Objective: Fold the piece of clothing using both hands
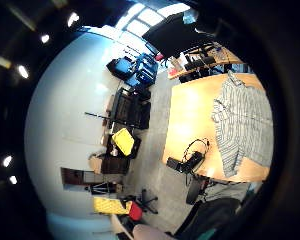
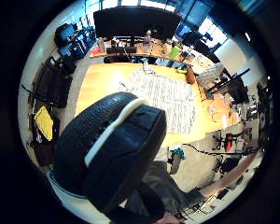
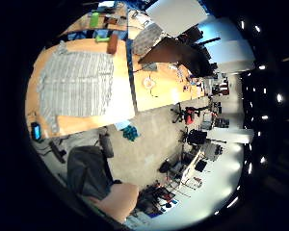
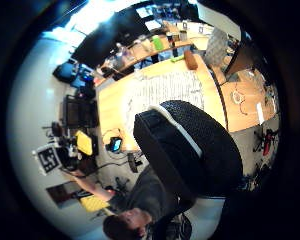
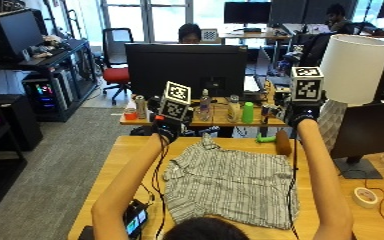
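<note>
The shirt (image 5: 228, 185) lies spread flat on the table (image 5: 122, 155), not yet folded (folding seems unstarted). The left hand (image 5: 166, 129) and right hand (image 5: 303, 116) hang raised above its far edge, touching nothing; I cannot tell how their fingers are set. Next, I judge, both must drop and pinch the cloth.

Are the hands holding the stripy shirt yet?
No. The left hand and right hand are raised above the table's far edge, and the shirt lies flat, untouched. Nothing is held.
</note>
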`<state>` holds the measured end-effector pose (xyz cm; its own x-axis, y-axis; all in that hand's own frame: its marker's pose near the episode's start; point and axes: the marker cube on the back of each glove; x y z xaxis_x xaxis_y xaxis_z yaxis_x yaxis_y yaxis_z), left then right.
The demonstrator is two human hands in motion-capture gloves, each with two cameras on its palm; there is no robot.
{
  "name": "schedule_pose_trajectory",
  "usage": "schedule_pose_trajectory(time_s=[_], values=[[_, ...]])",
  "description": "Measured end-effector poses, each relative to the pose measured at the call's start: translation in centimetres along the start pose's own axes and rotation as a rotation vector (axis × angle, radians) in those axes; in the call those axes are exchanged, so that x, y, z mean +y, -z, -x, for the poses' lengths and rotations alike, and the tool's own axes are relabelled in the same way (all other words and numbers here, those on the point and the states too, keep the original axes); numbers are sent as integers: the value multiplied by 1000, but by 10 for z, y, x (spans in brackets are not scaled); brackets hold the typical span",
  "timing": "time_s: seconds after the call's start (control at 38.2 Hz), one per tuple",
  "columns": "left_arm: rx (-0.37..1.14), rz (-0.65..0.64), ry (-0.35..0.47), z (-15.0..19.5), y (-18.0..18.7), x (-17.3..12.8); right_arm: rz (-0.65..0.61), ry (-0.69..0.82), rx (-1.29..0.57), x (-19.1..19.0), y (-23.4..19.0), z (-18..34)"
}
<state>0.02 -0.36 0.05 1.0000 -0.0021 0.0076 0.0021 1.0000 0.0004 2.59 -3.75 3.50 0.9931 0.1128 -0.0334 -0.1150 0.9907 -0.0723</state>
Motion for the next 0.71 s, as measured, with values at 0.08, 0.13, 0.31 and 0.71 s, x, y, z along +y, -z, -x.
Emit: schedule_pose_trajectory(time_s=[0.08, 0.13, 0.31, 0.71], values=[[-7, 3, 8, -2, 1, -4, 32, -64, 35, -16, -16, -12], [-15, 9, 15, -5, 1, -9, 40, -90, 52, -17, -20, -17], [-36, 11, 11, -14, 8, -12, 43, -81, 11, -7, -20, -29], [-26, -7, 52, -12, -2, -29, -20, -87, 17, 5, -14, -37]])
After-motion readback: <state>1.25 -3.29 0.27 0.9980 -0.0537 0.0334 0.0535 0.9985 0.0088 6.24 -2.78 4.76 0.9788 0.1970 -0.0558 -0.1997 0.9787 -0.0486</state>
